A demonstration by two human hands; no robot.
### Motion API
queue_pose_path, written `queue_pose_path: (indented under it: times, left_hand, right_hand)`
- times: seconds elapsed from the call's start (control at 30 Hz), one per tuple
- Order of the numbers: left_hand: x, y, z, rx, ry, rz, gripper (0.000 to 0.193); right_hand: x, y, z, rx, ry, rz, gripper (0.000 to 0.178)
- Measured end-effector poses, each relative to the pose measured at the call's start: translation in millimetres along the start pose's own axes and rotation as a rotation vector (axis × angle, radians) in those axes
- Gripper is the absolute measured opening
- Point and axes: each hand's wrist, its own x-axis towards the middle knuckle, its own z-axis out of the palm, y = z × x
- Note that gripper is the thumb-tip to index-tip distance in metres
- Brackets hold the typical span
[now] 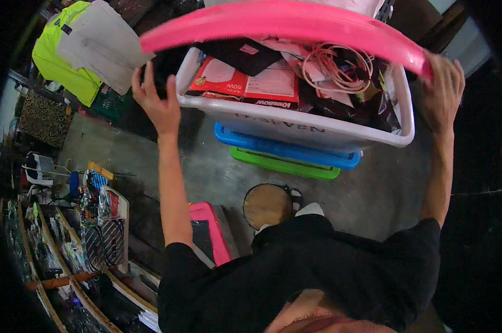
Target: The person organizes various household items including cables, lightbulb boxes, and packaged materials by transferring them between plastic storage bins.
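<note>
A pink plastic lid (pixel 284 19) is raised over a white storage bin (pixel 317 119), leaving the bin's near side uncovered. At the lid's right end, my right hand (pixel 442 91) is closed on the edge. My left hand (pixel 159 102) has its fingers spread, beside the bin's left corner and just below the lid's left end; it does not appear to grip the lid. Inside the bin lie red-and-white boxes (pixel 270 83), a dark flat pouch (pixel 240 54), a coil of pale pink cable (pixel 339 69) and dark plastic bags. The lid hides the far part of the contents.
Under the white bin are a blue lid (pixel 284 145) and a green lid (pixel 284 164). A round stool (pixel 267 205) stands near my feet. A pink-rimmed bin (pixel 211 227) is by my left arm. Shelves of packets (pixel 56 261) stand lower left; garments (pixel 90 47) lie upper left.
</note>
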Motion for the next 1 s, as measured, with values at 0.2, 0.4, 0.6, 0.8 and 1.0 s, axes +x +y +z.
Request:
queue_pose_path:
  times: [0.2,0.4,0.6,0.8,1.0]
  left_hand:
    - [7.2,23.8,11.2,-0.142,-0.07,-0.171,0.024]
    - [-53.3,39.7,8.3,-0.101,-0.199,-0.261,0.023]
    - [-63.5,44.6,0.8,-0.101,-0.21,-0.315,0.023]
    - [-62.5,46.4,7.2,-0.085,-0.209,-0.32,0.022]
    - [-68.1,53.6,15.6,-0.052,-0.174,-0.33,0.021]
  right_hand:
    - [68.7,31.9,17.2,0.022,0.133,0.054,0.037]
    - [120.9,44.6,36.4,0.166,0.187,0.08,0.028]
    - [134.6,62.5,71.0,0.171,0.224,0.112,0.032]
    - [154.5,118.5,133.1,0.331,0.145,0.135,0.038]
    - [155.0,190.5,215.0,0.343,-0.044,-0.028,0.04]
